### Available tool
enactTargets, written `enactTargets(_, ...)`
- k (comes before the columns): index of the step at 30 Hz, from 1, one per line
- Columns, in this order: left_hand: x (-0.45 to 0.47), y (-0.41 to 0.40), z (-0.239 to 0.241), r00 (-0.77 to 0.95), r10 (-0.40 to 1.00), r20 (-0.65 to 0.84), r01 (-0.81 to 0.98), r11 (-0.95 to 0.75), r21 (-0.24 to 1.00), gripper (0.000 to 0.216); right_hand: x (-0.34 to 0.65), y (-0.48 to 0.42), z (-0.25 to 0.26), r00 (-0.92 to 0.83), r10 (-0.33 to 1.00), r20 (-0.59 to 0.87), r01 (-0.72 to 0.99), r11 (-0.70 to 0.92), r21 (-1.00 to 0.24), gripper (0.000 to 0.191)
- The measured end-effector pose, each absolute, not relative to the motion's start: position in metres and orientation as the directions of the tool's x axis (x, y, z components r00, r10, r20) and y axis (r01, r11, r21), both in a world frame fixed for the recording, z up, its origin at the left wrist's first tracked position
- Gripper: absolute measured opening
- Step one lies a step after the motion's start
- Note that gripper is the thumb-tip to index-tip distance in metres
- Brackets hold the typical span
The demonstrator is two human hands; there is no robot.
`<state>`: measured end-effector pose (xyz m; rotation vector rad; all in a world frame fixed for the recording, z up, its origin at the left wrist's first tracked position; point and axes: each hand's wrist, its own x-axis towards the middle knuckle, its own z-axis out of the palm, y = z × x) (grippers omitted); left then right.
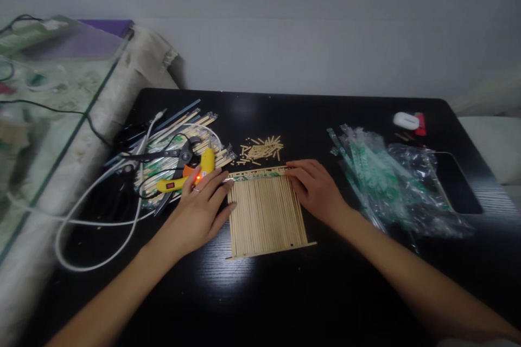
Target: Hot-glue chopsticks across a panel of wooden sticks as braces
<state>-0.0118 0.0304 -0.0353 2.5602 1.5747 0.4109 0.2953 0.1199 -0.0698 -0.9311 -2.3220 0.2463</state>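
A flat panel of thin wooden sticks (266, 211) lies on the black table, the sticks side by side with a cross stick along the near edge. Across its far end runs a wrapped pair of chopsticks (260, 174) in clear film with green print. My left hand (199, 214) rests at the panel's far left corner, fingers stretched and apart, fingertips by the wrapper's left end. Its outer fingers are close to a yellow glue gun (207, 161) with a glowing red light. At the far right corner, my right hand (315, 187) pinches the wrapper's other end between thumb and fingers.
Short cut stick pieces (264, 149) are heaped beyond the panel. Black-handled pliers (163, 156), wrapped chopsticks (195, 119) and a looping white cable (97, 222) crowd the left. Crumpled plastic wrappers (374, 173), a phone (458, 184) and a white mouse (405, 120) lie right.
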Motion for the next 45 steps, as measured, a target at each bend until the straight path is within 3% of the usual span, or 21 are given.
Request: enactTargets(45,-0.0107,0.0306,-0.0334,0.431,0.884,0.180,0.858,-0.463,0.220,0.037,0.2953,0.1193,-0.0695,-0.544,0.706,0.453,0.569,0.707,-0.419,0.021)
